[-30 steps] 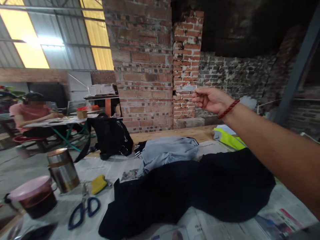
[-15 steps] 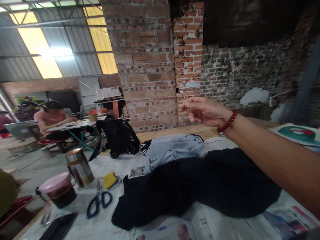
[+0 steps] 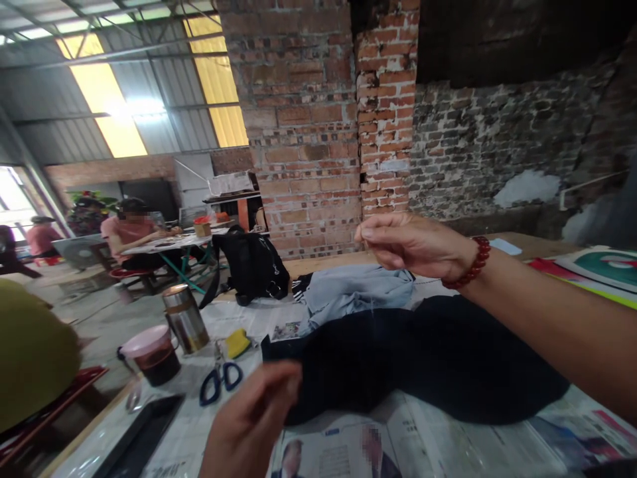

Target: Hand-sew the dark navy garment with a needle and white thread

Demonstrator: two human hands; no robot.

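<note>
My right hand, with a red bead bracelet at the wrist, is raised above the cloths, thumb and forefinger pinched together. Whatever they hold, if anything, is too fine to make out. Lower down, my left hand is slightly blurred, its thumb and fingertips brought together beside the dark cloth; what is in them cannot be seen. The dark navy cloth lies spread across the table under both hands. Behind it sits a crumpled light grey-blue garment. Blue-handled scissors rest left of the dark cloth.
Newspaper covers the table. On its left are a pink-lidded cup, a steel flask, a yellow object and a black phone-like slab. A black backpack stands behind. Another person sits at a table beyond.
My left hand has come into view from below, near the dark cloth's left end. My right hand has lowered slightly, its fingers closing into a tighter pinch. The view has swung a little left.
</note>
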